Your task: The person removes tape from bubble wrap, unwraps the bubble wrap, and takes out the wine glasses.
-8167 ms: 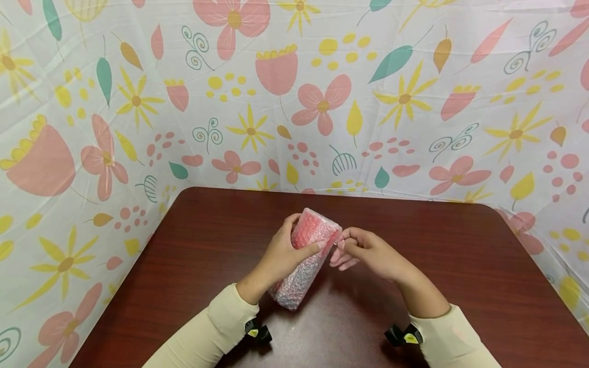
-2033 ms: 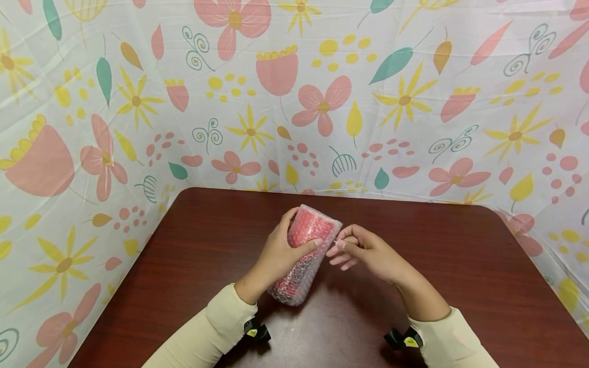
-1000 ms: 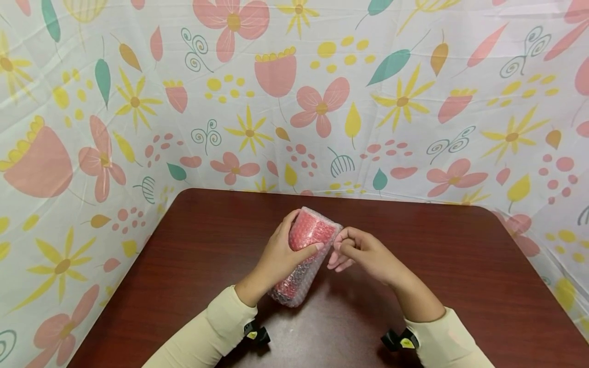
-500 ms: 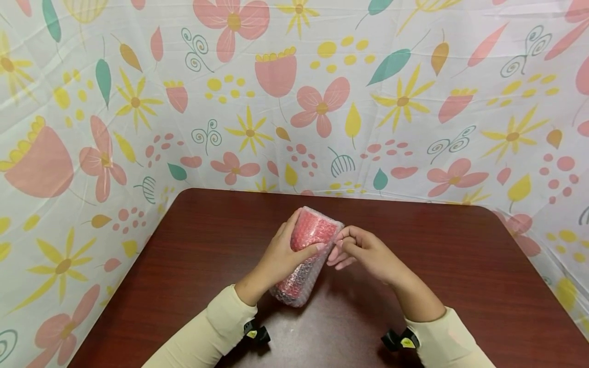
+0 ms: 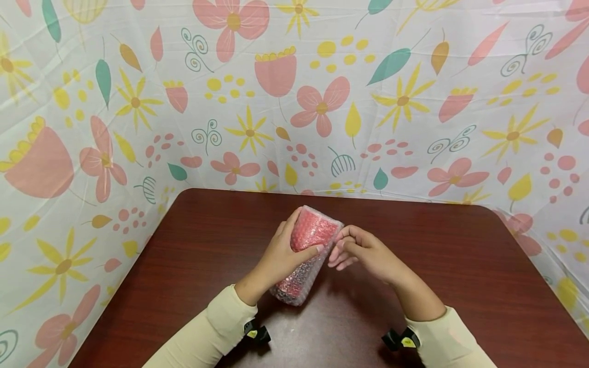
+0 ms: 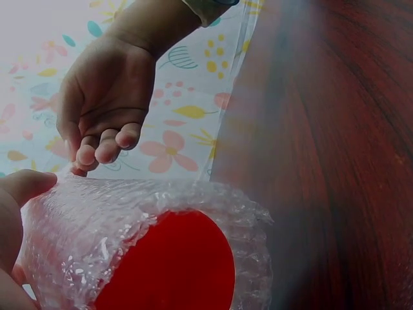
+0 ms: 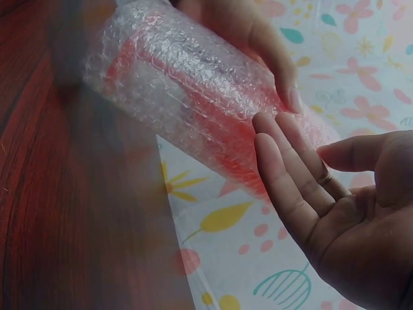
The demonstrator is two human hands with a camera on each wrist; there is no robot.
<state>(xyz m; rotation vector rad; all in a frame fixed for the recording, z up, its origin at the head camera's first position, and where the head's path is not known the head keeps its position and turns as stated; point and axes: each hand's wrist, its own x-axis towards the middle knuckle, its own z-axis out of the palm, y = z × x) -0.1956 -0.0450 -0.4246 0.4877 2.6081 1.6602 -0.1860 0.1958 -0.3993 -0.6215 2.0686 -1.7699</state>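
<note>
A red cylinder in clear bubble wrap (image 5: 313, 230) is held tilted above the table. My left hand (image 5: 278, 255) grips it from the left, thumb across the front and fingers behind. In the left wrist view, its flat red end (image 6: 184, 258) shows inside the wrap's open rim. My right hand (image 5: 368, 253) is at the upper right edge, where thumb and index finger pinch the bubble wrap (image 7: 174, 84). The other fingers (image 7: 284, 181) extend loosely beside it. The pinched spot is largely hidden by the fingers in the right wrist view.
The dark red-brown wooden table (image 5: 207, 220) lies under both hands. A white cloth with flowers and leaves (image 5: 322, 51) hangs behind it and along the left side. Black wrist cameras (image 5: 262, 335) sit at both cuffs.
My left hand keeps its grip, with the wrapped cylinder shifted only slightly. My right fingertips stay at the upper right edge and make small movements there.
</note>
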